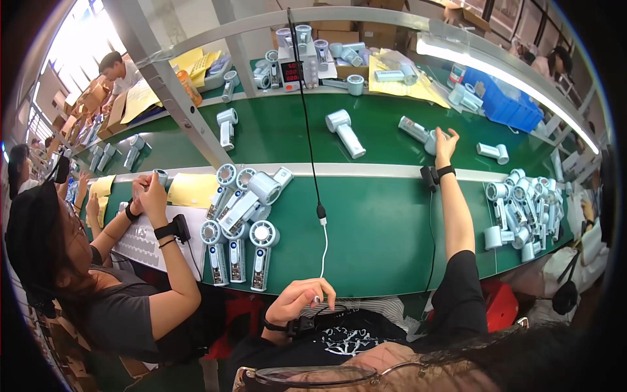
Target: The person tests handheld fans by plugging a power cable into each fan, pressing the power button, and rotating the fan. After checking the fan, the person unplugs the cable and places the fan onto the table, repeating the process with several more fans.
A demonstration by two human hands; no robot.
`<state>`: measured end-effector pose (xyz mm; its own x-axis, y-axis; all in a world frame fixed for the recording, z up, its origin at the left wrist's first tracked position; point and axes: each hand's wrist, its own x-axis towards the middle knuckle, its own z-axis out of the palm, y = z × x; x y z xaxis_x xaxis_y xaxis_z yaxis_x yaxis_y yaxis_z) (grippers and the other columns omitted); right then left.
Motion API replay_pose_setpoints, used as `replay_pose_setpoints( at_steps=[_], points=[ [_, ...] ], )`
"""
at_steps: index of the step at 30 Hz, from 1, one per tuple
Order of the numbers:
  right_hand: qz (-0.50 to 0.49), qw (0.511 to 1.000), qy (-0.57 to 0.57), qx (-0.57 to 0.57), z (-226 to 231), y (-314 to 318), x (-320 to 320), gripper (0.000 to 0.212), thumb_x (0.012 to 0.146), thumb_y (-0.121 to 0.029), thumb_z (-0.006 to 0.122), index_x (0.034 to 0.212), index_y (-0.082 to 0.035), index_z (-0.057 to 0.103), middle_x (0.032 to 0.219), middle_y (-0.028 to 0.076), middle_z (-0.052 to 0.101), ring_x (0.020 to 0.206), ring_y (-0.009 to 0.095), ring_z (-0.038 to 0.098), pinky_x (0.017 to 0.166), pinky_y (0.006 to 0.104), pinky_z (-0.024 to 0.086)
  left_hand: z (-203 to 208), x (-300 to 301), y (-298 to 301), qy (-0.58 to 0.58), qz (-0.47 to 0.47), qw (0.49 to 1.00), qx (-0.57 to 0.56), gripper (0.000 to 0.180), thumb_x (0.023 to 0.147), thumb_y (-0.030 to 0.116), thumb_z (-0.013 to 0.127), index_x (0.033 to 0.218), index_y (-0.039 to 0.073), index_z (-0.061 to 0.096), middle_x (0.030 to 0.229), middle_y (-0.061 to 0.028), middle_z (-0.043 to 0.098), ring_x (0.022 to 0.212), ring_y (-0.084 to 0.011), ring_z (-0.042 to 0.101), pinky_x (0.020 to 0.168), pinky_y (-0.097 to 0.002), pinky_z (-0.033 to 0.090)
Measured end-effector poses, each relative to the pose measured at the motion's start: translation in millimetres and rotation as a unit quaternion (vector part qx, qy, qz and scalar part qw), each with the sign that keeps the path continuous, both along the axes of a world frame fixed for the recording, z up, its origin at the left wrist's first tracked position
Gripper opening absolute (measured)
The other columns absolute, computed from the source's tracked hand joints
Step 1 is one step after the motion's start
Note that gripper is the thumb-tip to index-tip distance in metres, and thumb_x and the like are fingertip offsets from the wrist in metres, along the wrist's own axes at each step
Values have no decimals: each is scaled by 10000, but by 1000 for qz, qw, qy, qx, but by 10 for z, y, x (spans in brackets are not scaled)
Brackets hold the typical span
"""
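So my left-hand side first: the left hand (pixel 300 302) is down at the near table edge, fingers curled together on the lower end of a thin white cable (pixel 326 248), which hangs from a long black cord (pixel 307 124) over the glossy green tabletop (pixel 372 248). The right hand (pixel 445 145) is stretched way out past the pale metal rail (pixel 366 172), right at the round head of a pale-blue plastic handheld fan (pixel 413 128) lying on the far green surface (pixel 274 130); honestly can't tell if the fingers are clamped on it. A stack of pale-blue fans with exposed innards (pixel 262 251) sits left of the cable, and a messier heap of similar fans (pixel 519 206) is off to the right. A co-worker in a dark cap (pixel 42 219) works on the left, both hands raised.
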<state>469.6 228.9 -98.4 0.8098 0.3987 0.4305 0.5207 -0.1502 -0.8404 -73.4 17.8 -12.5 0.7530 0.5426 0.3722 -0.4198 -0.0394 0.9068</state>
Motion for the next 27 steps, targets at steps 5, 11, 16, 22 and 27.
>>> replay_pose_setpoints(
  at_steps=[5,11,16,22,27],
  points=[
    [-44,899,-431,-64,500,161,-864,489,782,-263,713,1158,-29,504,1147,191,550,1100,354,501,1000,510,333,-48,-129,-17,23,33,999,-5,353,1023,220,338,766,16,466,896,-146,610,644,-118,435,604,-251,383],
    [272,863,-366,-218,12,513,-1699,454,782,-393,702,962,21,643,1189,242,534,1180,381,444,1028,530,307,94,-26,42,83,9,996,15,410,1012,245,356,663,38,420,839,-186,610,764,-242,556,689,-321,437],
    [356,893,-222,-166,-37,572,-1861,433,762,-335,712,994,15,609,1121,242,562,1156,358,490,969,473,383,116,22,-26,55,3,998,12,404,1011,248,363,669,39,420,836,-181,614,765,-243,555,690,-314,434],
    [385,891,-177,-160,463,-115,-2211,451,768,-166,694,1123,-12,461,995,153,616,815,302,605,737,378,485,80,29,-114,40,21,999,-19,385,1019,250,351,713,33,438,798,-165,595,728,-228,537,673,-305,424],
    [519,851,-62,-56,762,-788,-2154,462,787,-124,680,1156,-47,412,917,79,595,699,213,584,695,322,483,-47,110,-172,31,60,993,-100,351,1031,230,322,778,23,450,745,-116,556,672,-155,487,613,-257,394]
  ],
)
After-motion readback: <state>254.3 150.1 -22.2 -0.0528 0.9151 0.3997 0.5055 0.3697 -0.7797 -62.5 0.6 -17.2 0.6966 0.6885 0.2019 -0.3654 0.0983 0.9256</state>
